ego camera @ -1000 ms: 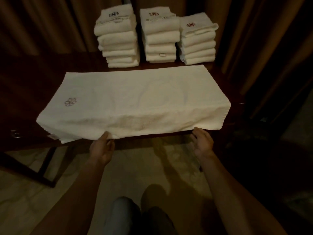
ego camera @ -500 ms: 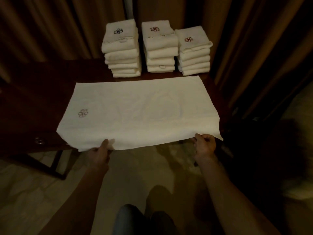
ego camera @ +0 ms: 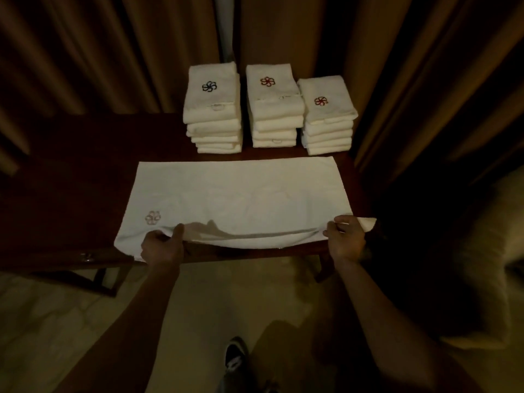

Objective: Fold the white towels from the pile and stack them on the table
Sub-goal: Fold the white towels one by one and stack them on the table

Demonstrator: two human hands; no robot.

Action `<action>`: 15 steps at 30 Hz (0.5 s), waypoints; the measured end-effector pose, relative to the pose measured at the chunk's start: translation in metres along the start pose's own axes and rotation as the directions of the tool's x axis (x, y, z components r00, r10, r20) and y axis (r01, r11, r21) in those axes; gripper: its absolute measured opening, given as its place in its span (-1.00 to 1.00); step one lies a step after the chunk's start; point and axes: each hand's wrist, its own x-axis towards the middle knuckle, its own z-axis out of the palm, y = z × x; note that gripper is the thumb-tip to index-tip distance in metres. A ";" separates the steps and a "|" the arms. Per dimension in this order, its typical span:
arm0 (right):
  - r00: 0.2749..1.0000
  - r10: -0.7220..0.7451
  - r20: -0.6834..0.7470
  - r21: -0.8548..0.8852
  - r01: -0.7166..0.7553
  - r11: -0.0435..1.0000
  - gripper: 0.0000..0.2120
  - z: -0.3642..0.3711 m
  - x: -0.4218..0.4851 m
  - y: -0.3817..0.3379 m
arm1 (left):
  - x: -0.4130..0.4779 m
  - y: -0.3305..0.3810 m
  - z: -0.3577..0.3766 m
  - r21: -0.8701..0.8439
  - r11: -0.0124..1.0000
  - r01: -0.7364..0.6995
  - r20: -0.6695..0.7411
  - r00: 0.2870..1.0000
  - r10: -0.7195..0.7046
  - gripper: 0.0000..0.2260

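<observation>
step: fold lengthwise | towel [ego camera: 235, 194] flat mid-frame on table [ego camera: 71, 211], below three stacks [ego camera: 272, 109] | left hand [ego camera: 163, 246], right hand [ego camera: 344, 236] each pinch its near edge, lifted | advice: raise evenly, lay onto far edge, corners matched

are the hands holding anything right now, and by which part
Both hands hold the spread towel by its near long edge: left hand toward the left corner, right hand at the right corner.

dark brown pleated curtains [ego camera: 85, 52] across the back, a narrow pale gap [ego camera: 225, 29] between two panels, pale marbled floor [ego camera: 56, 321] below, one dark shoe [ego camera: 235, 355] with white trim near the bottom edge, dim pale cushion [ego camera: 487, 251] at right
</observation>
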 end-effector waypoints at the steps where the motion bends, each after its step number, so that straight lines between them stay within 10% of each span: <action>1: 1.000 0.010 0.007 -0.007 -0.010 1.000 -0.88 0.004 0.005 -0.006 | 0.007 0.003 0.004 0.022 1.000 -0.008 0.012 1.000 0.007 -0.63; 15: 0.996 0.033 -0.077 -0.205 -0.049 0.978 -0.89 0.092 0.069 -0.016 | 0.113 0.029 0.074 0.228 0.974 0.004 0.217 0.975 -0.055 -0.68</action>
